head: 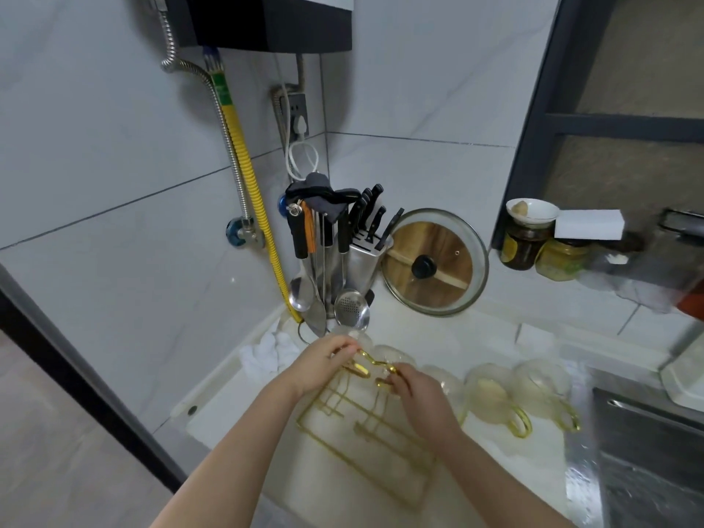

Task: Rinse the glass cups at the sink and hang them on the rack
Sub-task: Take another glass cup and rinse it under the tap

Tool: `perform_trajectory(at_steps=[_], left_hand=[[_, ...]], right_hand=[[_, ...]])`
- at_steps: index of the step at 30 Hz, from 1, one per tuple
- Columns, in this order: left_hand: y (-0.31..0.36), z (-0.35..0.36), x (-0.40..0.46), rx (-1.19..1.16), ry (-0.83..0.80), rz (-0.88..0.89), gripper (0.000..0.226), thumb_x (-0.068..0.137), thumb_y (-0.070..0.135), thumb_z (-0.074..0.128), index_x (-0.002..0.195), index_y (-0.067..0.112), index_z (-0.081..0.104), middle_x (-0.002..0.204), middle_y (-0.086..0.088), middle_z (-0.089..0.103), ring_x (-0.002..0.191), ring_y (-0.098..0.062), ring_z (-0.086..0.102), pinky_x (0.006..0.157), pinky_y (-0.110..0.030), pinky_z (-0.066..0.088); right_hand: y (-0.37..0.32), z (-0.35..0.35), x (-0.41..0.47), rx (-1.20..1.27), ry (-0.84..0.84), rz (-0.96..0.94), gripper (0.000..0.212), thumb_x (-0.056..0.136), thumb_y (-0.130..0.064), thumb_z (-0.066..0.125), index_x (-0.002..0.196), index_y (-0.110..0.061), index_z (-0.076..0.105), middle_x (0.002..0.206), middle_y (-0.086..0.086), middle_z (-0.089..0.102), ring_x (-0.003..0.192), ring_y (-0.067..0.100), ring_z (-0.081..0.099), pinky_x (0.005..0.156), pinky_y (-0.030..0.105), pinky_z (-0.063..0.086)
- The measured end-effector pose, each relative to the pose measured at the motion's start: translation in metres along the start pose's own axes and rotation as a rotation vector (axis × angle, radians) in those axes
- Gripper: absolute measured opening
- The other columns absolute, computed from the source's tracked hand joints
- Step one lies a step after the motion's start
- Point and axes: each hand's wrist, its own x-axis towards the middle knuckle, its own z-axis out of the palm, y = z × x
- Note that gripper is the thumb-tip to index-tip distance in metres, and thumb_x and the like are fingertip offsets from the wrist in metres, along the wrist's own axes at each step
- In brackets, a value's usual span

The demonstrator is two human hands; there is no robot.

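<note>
**Both hands at the gold rack, a cup going on**

The left hand (324,365) pinches a gold cup handle (358,365) at the top of the rack (365,432); the right hand (419,394) pinches another handle just beside it. The glass cup (388,356) sits behind the rack's hooks, nearer the left hand. Two more cups (491,394) wait right of the rack, toward the sink (647,451). The rack stands on a white counter (236,413) in a tiled corner.
</note>
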Motion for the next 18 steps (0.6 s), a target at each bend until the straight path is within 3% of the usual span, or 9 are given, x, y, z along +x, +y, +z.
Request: perform_trajectory(at_steps=[3, 7, 10, 12, 14, 18], left_hand=[[0.007, 0.006, 0.003, -0.022, 0.053, 0.023, 0.014, 0.095, 0.026, 0.054, 0.088, 0.030, 0.065, 0.086, 0.012, 0.063, 0.080, 0.003, 0.055, 0.078, -0.018, 0.045], [0.009, 0.014, 0.008, -0.005, 0.093, 0.043, 0.022, 0.094, 0.024, 0.054, 0.079, 0.038, 0.059, 0.081, 0.007, 0.062, 0.078, -0.009, 0.058, 0.075, -0.029, 0.049], [0.009, 0.015, 0.009, -0.014, 0.116, 0.037, 0.016, 0.095, 0.023, 0.053, 0.083, 0.023, 0.064, 0.085, -0.004, 0.063, 0.080, -0.018, 0.059, 0.078, -0.037, 0.049], [0.010, 0.014, 0.010, -0.029, 0.122, 0.033, 0.015, 0.094, 0.022, 0.054, 0.087, 0.016, 0.066, 0.085, 0.000, 0.063, 0.082, -0.015, 0.059, 0.078, -0.034, 0.049], [0.014, 0.015, 0.010, -0.059, 0.153, 0.007, 0.012, 0.093, 0.022, 0.057, 0.093, 0.020, 0.069, 0.090, 0.012, 0.063, 0.087, -0.006, 0.058, 0.079, -0.023, 0.047], [0.038, 0.025, 0.009, -0.084, 0.360, -0.001, 0.016, 0.090, 0.027, 0.060, 0.105, 0.029, 0.066, 0.102, 0.017, 0.059, 0.096, -0.001, 0.056, 0.081, -0.019, 0.047]], right_hand=[[0.009, -0.013, 0.013, -0.019, 0.029, 0.026, 0.022, 0.097, -0.020, 0.047, 0.109, -0.016, 0.064, 0.094, 0.003, 0.072, 0.091, 0.019, 0.065, 0.085, 0.035, 0.049], [0.015, -0.019, 0.021, -0.031, 0.007, 0.001, 0.019, 0.097, -0.019, 0.047, 0.099, -0.015, 0.066, 0.085, 0.003, 0.071, 0.084, 0.020, 0.065, 0.081, 0.034, 0.048], [0.017, -0.019, 0.024, -0.013, 0.010, -0.017, 0.019, 0.097, -0.020, 0.048, 0.100, -0.016, 0.067, 0.086, 0.003, 0.072, 0.086, 0.019, 0.065, 0.082, 0.034, 0.049], [0.016, -0.020, 0.025, -0.020, -0.003, -0.019, 0.021, 0.097, -0.020, 0.047, 0.105, -0.017, 0.066, 0.090, 0.003, 0.072, 0.089, 0.019, 0.065, 0.084, 0.035, 0.049], [0.016, -0.023, 0.023, -0.010, -0.014, -0.024, 0.024, 0.097, -0.022, 0.048, 0.115, -0.019, 0.063, 0.098, 0.000, 0.071, 0.092, 0.017, 0.065, 0.086, 0.033, 0.049], [0.035, -0.045, 0.007, 0.070, 0.051, 0.067, 0.031, 0.095, -0.025, 0.053, 0.125, -0.022, 0.057, 0.106, -0.007, 0.066, 0.094, 0.011, 0.066, 0.089, 0.029, 0.051]])
